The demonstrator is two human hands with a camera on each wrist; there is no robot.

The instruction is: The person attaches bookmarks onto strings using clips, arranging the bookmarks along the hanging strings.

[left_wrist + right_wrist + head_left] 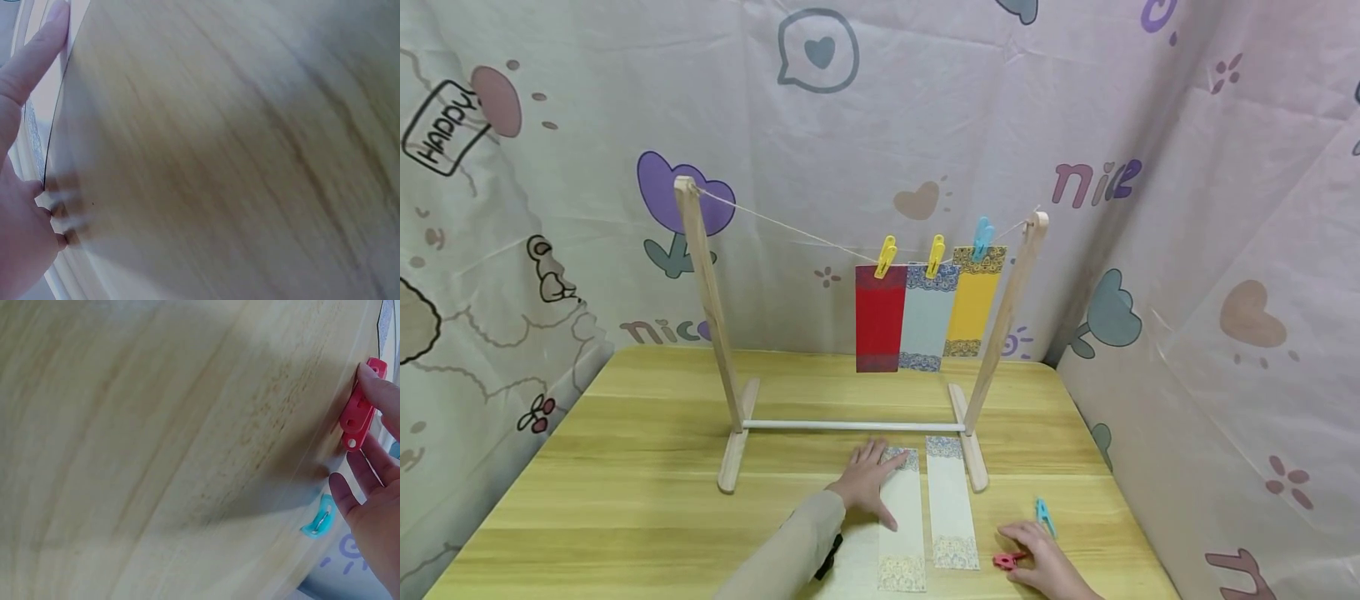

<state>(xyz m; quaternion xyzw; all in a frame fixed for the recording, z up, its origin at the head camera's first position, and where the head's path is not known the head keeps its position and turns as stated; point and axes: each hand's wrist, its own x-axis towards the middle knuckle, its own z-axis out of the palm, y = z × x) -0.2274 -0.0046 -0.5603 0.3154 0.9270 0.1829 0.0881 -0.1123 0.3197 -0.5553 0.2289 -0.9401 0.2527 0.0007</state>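
Observation:
My left hand point(867, 478) lies with fingers spread over the left pale paper strip point(901, 533), which has a patterned band at each end. Beside that strip is a second pale strip point(951, 504) on the table. A red clothespin point(360, 409) is pinched between the thumb and fingers of my right hand point(1041, 560), low over the table at the right. Just beyond this hand lies a blue clothespin point(1045, 517). The left wrist view shows only part of the left hand point(25, 231) at its edge.
A wooden rack point(707, 292) stands behind the strips, its string point(782, 223) sagging between two posts. Yellow clips point(886, 257) hold a red strip point(880, 321) and a light blue strip point(925, 321); a blue clip point(982, 239) holds a yellow strip point(976, 304).

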